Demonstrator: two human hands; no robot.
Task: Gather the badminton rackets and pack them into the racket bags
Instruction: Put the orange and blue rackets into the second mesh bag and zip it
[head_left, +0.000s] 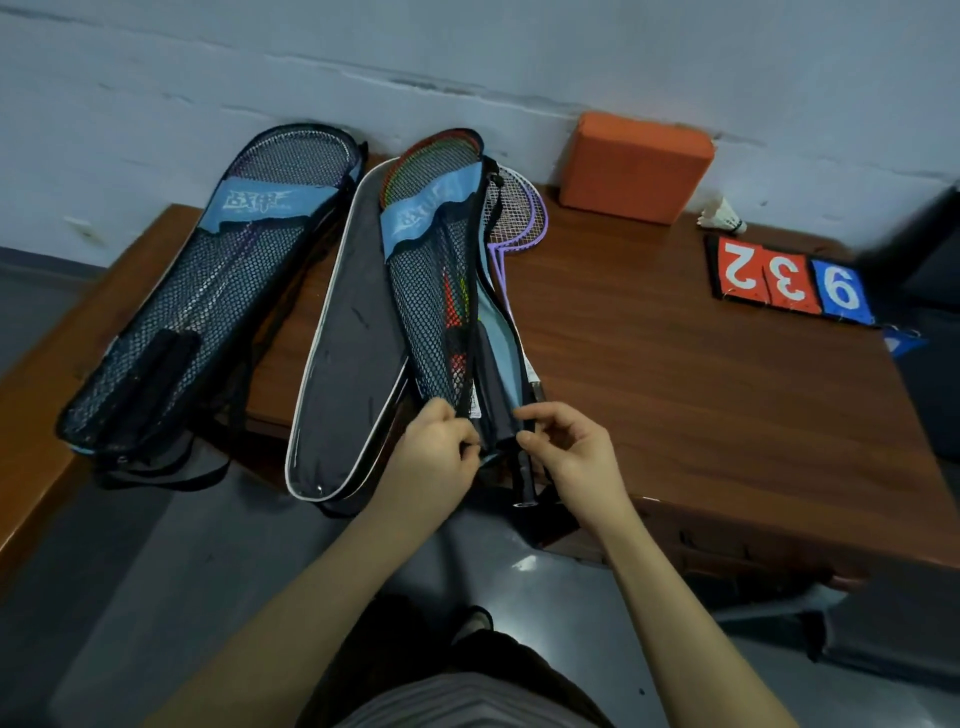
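Observation:
A black mesh racket bag (431, 291) with a blue label lies in the middle of the wooden table, red and yellow rackets (457, 306) showing through the mesh. My left hand (436, 457) pinches its lower edge. My right hand (566, 447) pinches the black edge beside it, near the handles (524, 478) that stick out. A purple racket (514, 218) lies under the bag's right side. A grey bag (348, 338) with white trim lies just left. Another mesh bag (208, 291) with rackets inside lies at the far left.
An orange block (634, 166) leans against the wall. A white shuttlecock (722, 215) and red and blue number cards (789, 280) lie at the table's right. The table edge (727, 519) runs close to my body; dark floor is below.

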